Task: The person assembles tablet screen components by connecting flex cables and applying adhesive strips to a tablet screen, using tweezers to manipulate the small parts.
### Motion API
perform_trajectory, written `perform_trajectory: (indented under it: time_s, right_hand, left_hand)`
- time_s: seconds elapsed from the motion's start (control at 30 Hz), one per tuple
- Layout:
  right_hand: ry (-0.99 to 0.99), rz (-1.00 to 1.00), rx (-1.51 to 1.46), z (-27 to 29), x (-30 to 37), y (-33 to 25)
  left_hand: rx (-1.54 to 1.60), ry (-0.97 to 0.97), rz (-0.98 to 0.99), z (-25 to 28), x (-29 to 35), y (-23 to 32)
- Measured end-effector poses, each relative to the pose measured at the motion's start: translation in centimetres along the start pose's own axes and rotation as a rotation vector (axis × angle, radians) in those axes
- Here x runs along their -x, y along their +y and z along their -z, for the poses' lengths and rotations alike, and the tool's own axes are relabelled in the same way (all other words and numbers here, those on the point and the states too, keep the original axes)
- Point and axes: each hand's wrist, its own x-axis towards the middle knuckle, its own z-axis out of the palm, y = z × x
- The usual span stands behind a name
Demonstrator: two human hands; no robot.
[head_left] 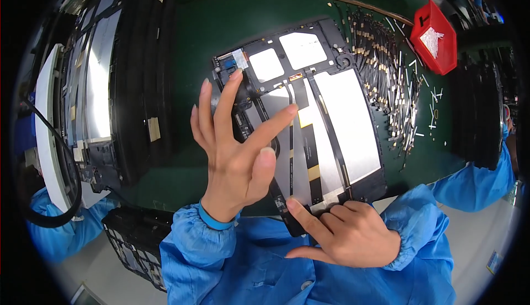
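— How is the left hand (pixel 234 164) posing in the head view?
— It's spreading its fingers wide and holding nothing that I can see. The index is pointing between one and two o'clock over the dark-framed silver panel (pixel 317 131); the middle finger is reaching toward twelve.
— And the right hand (pixel 353 236)?
— Its index is stretching toward ten, touching the panel's lower edge. The thumb is pointing toward nine, leaving a wide gap, while the other fingers are curling at that edge.
— Where is the panel lying?
— On the green worktop (pixel 187 34), partly beneath both hands: toward two o'clock from the left, near twelve from the right.
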Motion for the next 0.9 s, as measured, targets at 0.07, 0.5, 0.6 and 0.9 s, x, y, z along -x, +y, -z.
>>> perform_trajectory:
  time_s: [0.07, 0.5, 0.6, 0.9]
  right_hand:
    - [0.02, 0.016, -0.005, 0.0, 0.3, 0.2]
    - [0.483, -0.52, -0.522, 0.2, 0.9, 8.1]
    - [0.536, -0.512, -0.642, -0.3, 1.8, 8.0]
    - [0.847, -0.498, -0.844, 8.7, 0.5, 13.8]
  left_hand:
    - [-0.011, -0.001, -0.007, -0.1, 0.0, 0.2]
    - [0.084, -0.036, 0.388, -0.8, 7.5, 4.6]
    - [0.168, 0.044, 0.41, -0.7, 7.0, 5.2]
    - [0.277, 0.119, 0.416, 0.0, 6.4, 3.5]
